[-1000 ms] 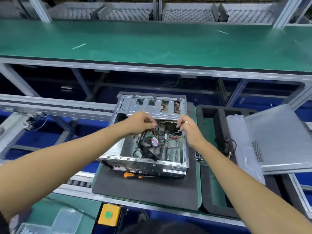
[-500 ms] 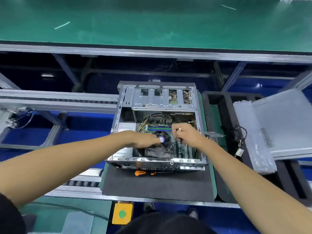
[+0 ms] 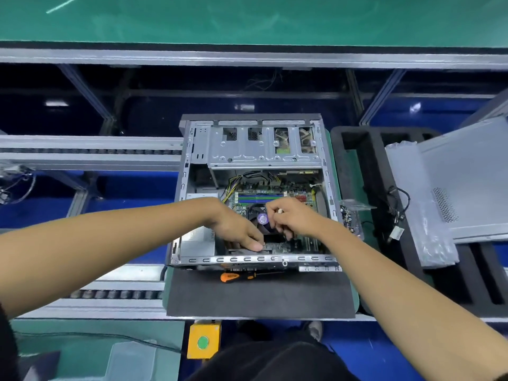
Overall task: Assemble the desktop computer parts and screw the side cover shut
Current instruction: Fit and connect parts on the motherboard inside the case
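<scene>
The computer case (image 3: 255, 188) lies open-side up on the dark mat (image 3: 258, 295), near its far edge, so the board is reachable; both hands are inside — the left hand (image 3: 239, 232) lies fingers extended on the board by the fan, likely steadying; the right hand (image 3: 291, 218) pinches a small pale connector; the side cover (image 3: 467, 177) waits off right; the screwdriver (image 3: 247, 276) lies against the case's near wall.
</scene>
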The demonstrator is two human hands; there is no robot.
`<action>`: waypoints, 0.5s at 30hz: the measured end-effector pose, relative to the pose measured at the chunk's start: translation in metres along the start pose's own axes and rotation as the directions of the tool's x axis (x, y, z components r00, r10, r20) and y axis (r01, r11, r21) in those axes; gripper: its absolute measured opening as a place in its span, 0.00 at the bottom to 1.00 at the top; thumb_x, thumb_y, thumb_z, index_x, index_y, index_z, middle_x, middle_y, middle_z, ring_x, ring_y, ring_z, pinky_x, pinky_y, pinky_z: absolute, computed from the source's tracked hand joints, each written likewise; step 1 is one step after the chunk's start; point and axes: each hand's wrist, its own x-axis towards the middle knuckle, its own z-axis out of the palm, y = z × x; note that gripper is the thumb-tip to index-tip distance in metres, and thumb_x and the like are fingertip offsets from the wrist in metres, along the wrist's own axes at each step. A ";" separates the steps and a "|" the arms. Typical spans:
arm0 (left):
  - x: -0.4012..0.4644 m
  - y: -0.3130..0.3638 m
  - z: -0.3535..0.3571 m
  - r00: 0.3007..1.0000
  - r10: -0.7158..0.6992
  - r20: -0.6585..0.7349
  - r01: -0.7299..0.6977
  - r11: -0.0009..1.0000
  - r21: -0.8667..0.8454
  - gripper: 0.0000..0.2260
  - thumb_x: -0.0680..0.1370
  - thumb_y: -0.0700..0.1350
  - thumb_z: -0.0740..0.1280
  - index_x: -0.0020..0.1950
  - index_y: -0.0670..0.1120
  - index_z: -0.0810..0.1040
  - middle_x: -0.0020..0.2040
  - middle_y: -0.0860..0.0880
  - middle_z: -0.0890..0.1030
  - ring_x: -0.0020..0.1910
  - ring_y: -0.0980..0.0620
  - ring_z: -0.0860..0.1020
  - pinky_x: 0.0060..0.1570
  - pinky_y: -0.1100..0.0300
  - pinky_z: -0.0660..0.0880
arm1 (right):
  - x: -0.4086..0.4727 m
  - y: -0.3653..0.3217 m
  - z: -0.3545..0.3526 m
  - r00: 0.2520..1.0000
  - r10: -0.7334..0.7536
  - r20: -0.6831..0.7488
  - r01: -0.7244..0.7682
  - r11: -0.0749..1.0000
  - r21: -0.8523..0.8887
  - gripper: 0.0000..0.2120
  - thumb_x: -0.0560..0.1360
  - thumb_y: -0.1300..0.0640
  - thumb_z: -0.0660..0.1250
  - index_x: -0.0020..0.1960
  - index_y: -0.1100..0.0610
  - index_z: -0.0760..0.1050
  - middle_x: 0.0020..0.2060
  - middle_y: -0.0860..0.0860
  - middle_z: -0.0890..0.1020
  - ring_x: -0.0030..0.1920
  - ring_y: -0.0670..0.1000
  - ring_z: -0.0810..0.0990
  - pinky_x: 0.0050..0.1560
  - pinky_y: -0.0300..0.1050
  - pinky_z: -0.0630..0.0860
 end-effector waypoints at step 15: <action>0.012 -0.007 -0.017 0.991 -0.030 0.128 0.025 0.999 0.041 0.08 0.86 0.44 0.61 0.61 0.41 0.73 0.44 0.47 0.73 0.38 0.54 0.75 0.40 0.63 0.78 | 0.022 0.010 0.016 0.997 -0.053 -0.062 0.061 0.989 0.132 0.12 0.71 0.62 0.56 0.40 0.48 0.74 0.29 0.56 0.82 0.21 0.54 0.77 0.22 0.38 0.68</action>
